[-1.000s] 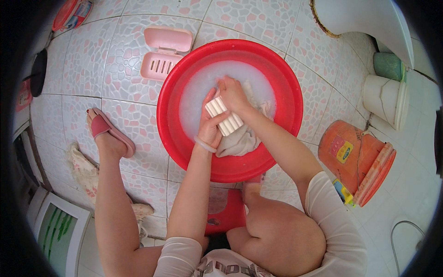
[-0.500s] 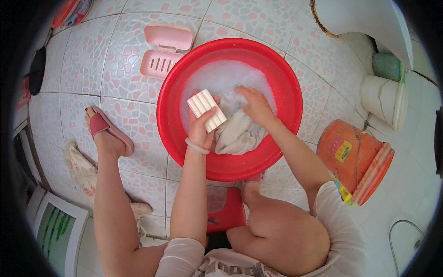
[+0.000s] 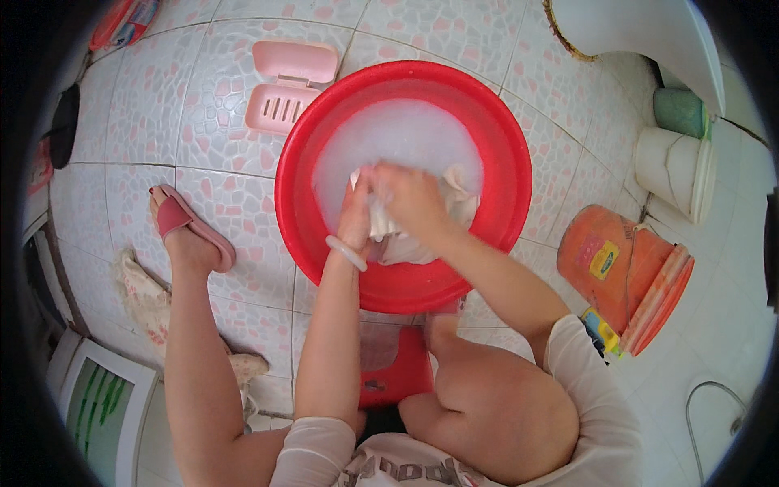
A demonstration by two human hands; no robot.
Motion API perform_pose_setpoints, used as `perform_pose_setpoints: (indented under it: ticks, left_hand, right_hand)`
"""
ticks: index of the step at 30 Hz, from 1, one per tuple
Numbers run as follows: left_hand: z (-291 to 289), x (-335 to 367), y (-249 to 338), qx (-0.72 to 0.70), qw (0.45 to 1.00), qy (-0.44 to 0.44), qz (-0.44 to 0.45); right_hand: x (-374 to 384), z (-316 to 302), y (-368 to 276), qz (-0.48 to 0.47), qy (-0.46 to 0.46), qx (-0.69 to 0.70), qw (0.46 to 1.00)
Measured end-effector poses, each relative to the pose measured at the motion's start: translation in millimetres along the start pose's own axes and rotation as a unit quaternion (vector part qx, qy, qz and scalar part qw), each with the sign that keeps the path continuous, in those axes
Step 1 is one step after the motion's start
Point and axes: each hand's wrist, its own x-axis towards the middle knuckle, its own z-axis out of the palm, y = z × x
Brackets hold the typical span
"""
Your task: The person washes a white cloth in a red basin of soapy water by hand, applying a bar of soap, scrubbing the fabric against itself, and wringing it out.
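Observation:
A red plastic basin (image 3: 507, 235) of cloudy, sudsy water sits on the floor before me. My left hand (image 3: 352, 213) grips a pale, ridged bar of soap (image 3: 380, 222) above the water, largely covered by the hands. Laid across the bar from the right is my right hand (image 3: 412, 199), its fingers smeared by motion, so their grip cannot be made out. Wet whitish cloth (image 3: 461, 203) lies bunched in the basin beneath and beside the hands.
An open pink soap box (image 3: 280, 108) lies beyond the basin's left rim. An orange bucket (image 3: 604, 260) and a white bucket (image 3: 667, 166) lie tipped at the right. A red stool (image 3: 410, 373) shows beneath me. Patterned cloth (image 3: 146, 296) lies behind my slippered foot.
My right hand has come left from the cloth and suds onto the soap, now mostly hiding it. The soap in my left hand has dropped slightly.

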Motion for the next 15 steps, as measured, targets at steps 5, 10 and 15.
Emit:
perform_pose_setpoints:
  ticks: [5, 10, 15]
  left_hand:
    - [-5.0, 3.2, -5.1, -0.009, 1.0, -0.001, -0.001]
    - [-10.7, -9.8, 5.6, -0.021, 0.991, -0.103, -0.086]
    - [0.0, -10.5, 5.5, 0.056, 0.997, -0.024, -0.056]
  right_hand:
    - [3.0, 0.1, -9.3, 0.024, 0.0, -0.039, 0.999]
    - [-25.4, 1.5, -41.7, -0.04, -0.028, -0.036, 0.998]
    - [19.0, 1.6, -16.5, -0.007, 0.057, -0.06, 0.997]
